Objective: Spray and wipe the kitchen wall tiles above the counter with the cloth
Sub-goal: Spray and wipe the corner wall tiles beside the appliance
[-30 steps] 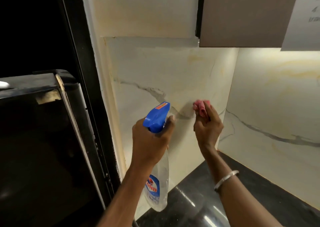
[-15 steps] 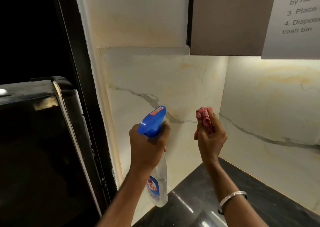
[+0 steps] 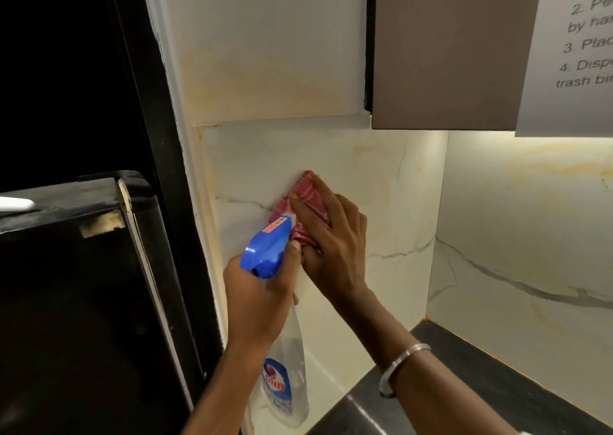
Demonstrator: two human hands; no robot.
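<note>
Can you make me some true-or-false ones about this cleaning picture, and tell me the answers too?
1. The right hand presses the cloth on the wall tile. True.
2. The cloth is green. False: it is pinkish red.
3. The left hand holds the bottle. True.
4. The bottle's spray head is yellow. False: it is blue.
5. The bracelet is on the left wrist. False: it is on the right wrist.
</note>
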